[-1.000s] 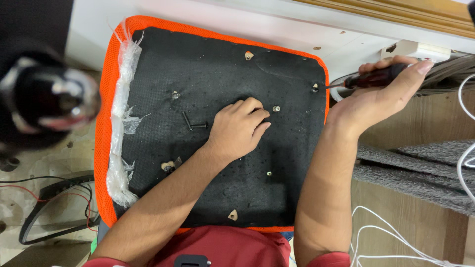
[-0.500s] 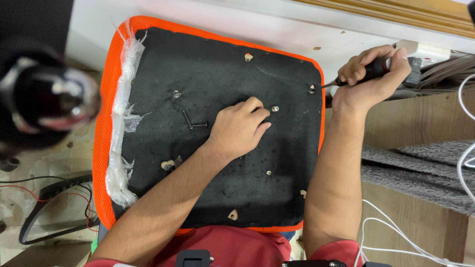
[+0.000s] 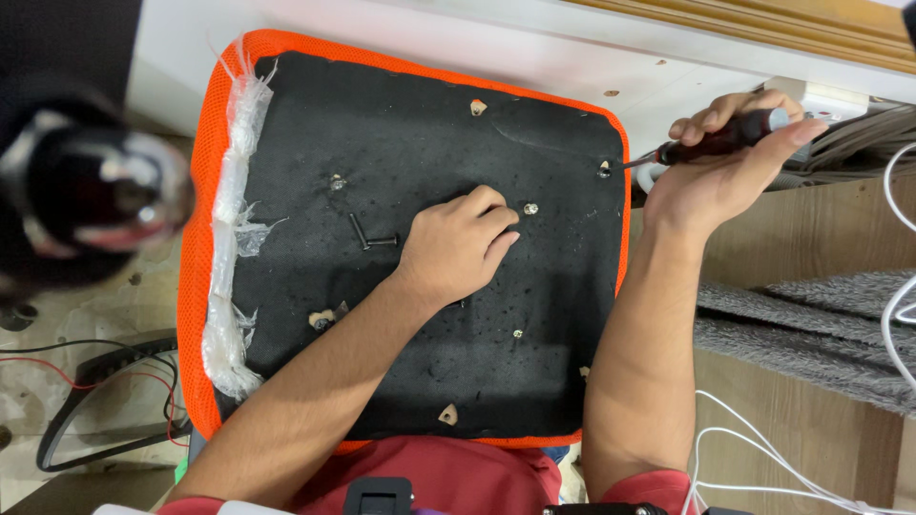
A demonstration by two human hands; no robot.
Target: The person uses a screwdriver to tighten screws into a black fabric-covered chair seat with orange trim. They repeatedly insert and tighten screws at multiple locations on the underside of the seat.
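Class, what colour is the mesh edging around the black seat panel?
Bright orange edging, clearest in the head view, around the black seat panel.

Left hand (image 3: pixel 458 243) palm-down with fingers curled; right hand (image 3: pixel 718 162) clenched, forearm upright from below.

Loose bolts (image 3: pixel 370 236) lie on the seat pad (image 3: pixel 420 381); cables (image 3: pixel 105 401) probably floor-level, left.

Seat pad (image 3: pixel 420 381): matt black cloth, orange mesh edge.
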